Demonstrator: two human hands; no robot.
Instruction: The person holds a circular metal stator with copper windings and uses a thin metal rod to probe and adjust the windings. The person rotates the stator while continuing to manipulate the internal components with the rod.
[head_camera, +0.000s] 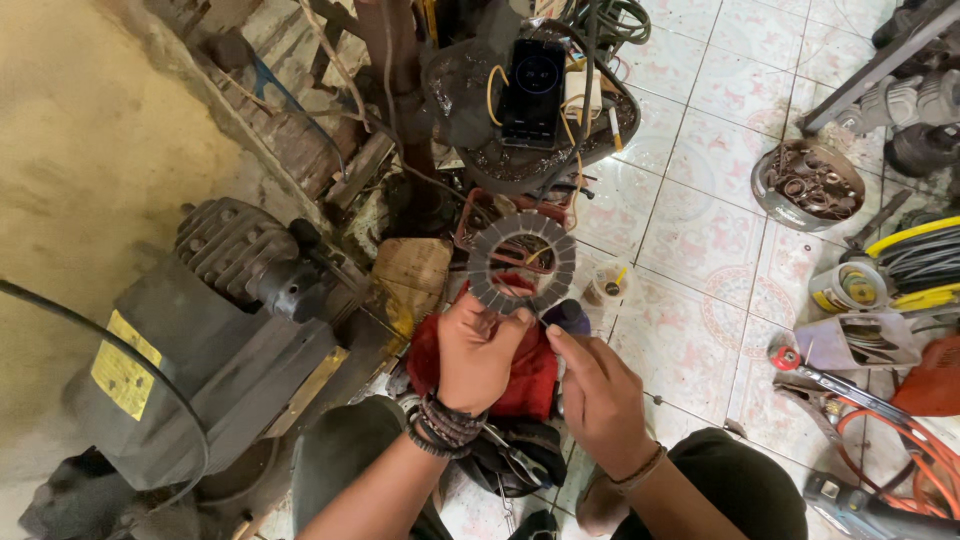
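The left hand (478, 352), with dark bead bands on its wrist, holds up a flat grey metal ring with teeth cut all around it (521, 263). Its grip is closed on the bottom edge of the ring, thumb in front and fingers behind. The right hand (598, 390) is just beside it, lower and to the right. Its finger points up near the ring's bottom edge, and I cannot tell if it touches. It holds nothing.

The ring is held only by one edge, so I think it could slip and drop onto the red cloth (525, 375) below, or onto the white tiled floor (700, 230). The teeth could scratch a finger too.

Farther off, a black phone (533, 90) lies on a round dark metal part (470, 100). A big grey motor (215, 330) sits at the left.
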